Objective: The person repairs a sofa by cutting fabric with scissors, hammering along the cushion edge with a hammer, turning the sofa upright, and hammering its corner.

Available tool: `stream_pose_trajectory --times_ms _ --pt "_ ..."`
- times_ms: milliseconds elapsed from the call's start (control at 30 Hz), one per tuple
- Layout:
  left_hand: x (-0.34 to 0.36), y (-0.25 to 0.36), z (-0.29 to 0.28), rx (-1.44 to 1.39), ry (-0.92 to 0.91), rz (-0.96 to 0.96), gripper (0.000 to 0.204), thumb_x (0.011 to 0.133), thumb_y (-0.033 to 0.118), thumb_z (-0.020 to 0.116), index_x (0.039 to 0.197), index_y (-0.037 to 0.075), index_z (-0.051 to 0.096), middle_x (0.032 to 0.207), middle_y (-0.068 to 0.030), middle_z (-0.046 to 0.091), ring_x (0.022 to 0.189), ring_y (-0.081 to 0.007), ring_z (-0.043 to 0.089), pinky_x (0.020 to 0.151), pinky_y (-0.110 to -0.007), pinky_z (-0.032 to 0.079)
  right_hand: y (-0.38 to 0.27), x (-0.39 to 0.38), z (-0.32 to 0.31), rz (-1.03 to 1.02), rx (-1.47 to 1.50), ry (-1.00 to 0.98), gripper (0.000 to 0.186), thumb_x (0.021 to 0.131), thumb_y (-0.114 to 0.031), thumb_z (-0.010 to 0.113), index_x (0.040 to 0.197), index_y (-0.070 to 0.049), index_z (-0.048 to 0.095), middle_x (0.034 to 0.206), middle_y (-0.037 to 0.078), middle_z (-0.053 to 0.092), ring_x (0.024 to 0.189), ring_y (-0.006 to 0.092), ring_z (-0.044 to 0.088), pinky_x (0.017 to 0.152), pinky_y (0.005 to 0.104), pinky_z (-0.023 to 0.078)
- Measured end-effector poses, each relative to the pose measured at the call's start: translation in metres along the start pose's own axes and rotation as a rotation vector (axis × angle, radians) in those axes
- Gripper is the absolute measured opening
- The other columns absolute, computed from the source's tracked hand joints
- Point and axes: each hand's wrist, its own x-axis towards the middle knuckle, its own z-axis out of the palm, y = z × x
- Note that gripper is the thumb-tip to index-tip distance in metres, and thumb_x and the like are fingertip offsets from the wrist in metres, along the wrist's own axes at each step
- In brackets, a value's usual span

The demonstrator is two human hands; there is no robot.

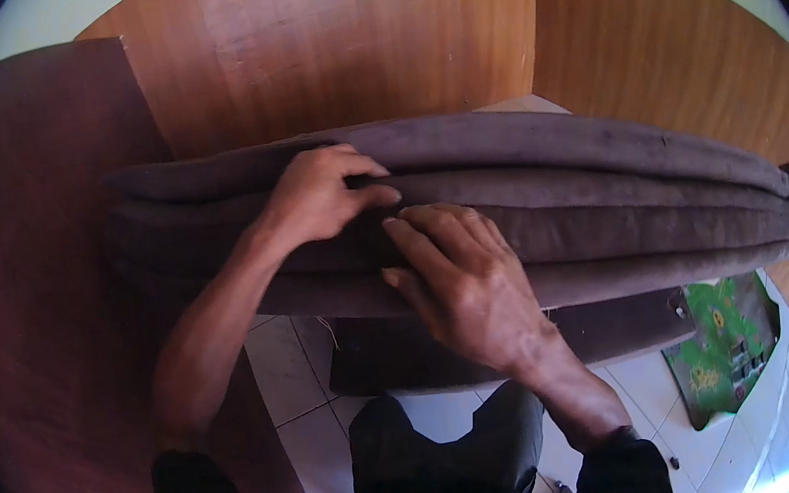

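Note:
A long dark-brown padded cushion (603, 177) with several lengthwise folds or channels stretches across in front of me, its fabric soft and suede-like. My left hand (321, 194) rests on its upper middle. The thumb and index finger stand apart over a groove, with the other fingers partly hidden. Just below and to the right, my right hand (469, 277) lies on the lower folds, fingers slightly bent and thumb held away. The fingertips of both hands come close together near one dark groove. I see nothing held in either hand.
Beneath the cushion is a dark-brown upholstered block (601, 327) on white floor tiles (281, 369). A reddish-brown panel (61, 337) stands at the left, and wood panels (340, 46) enclose the back and right. A green printed mat (727, 344) lies at the lower right.

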Motion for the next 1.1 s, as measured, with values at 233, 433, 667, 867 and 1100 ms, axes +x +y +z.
stream_pose_trajectory --times_ms 233,433,667,867,1100 --pt "0.021 -0.009 0.003 0.063 0.116 0.165 0.019 0.076 0.018 0.081 0.077 0.005 0.067 0.077 -0.0129 0.063 0.077 -0.0366 0.064 0.066 -0.045 0.05 0.001 0.045 0.013 0.082 -0.118 -0.077 0.052 0.084 -0.04 0.075 0.114 0.001 0.064 0.119 0.015 0.063 0.104 0.033 0.06 0.091 0.0436 0.05" --pt "0.035 -0.008 -0.004 0.012 0.095 0.167 0.019 0.076 0.019 0.08 0.078 0.004 0.068 0.078 -0.0158 0.064 0.079 -0.0413 0.065 0.069 -0.051 0.05 0.004 0.065 0.015 0.179 -0.047 -0.063 0.035 0.083 -0.02 0.079 0.107 0.003 0.068 0.112 0.016 0.066 0.098 0.0361 0.06 0.088 0.0457 0.05" --pt "0.026 -0.022 -0.018 -0.017 0.204 0.178 0.015 0.088 0.016 0.075 0.083 0.002 0.07 0.077 -0.0166 0.065 0.074 -0.0368 0.065 0.067 -0.044 0.051 -0.002 0.061 0.03 0.123 -0.199 -0.099 0.027 0.087 -0.022 0.071 0.106 -0.003 0.067 0.093 0.011 0.059 0.087 0.0293 0.057 0.076 0.0421 0.05" --pt "-0.045 0.022 -0.022 0.036 0.437 0.2 0.02 0.093 0.019 0.069 0.103 0.001 0.071 0.097 -0.0157 0.071 0.095 -0.0339 0.068 0.087 -0.044 0.053 -0.004 0.045 0.019 0.138 -0.255 -0.066 0.034 0.087 -0.017 0.072 0.117 -0.002 0.07 0.107 0.011 0.067 0.094 0.0301 0.062 0.084 0.0433 0.05" --pt "-0.07 0.023 0.008 0.324 0.328 0.156 0.04 0.091 0.024 0.065 0.123 0.001 0.067 0.127 -0.0155 0.065 0.119 -0.0335 0.06 0.104 -0.048 0.044 -0.006 0.048 0.029 0.094 -0.255 -0.062 0.034 0.086 -0.013 0.069 0.118 -0.002 0.07 0.107 0.012 0.067 0.093 0.0295 0.062 0.084 0.0418 0.05"
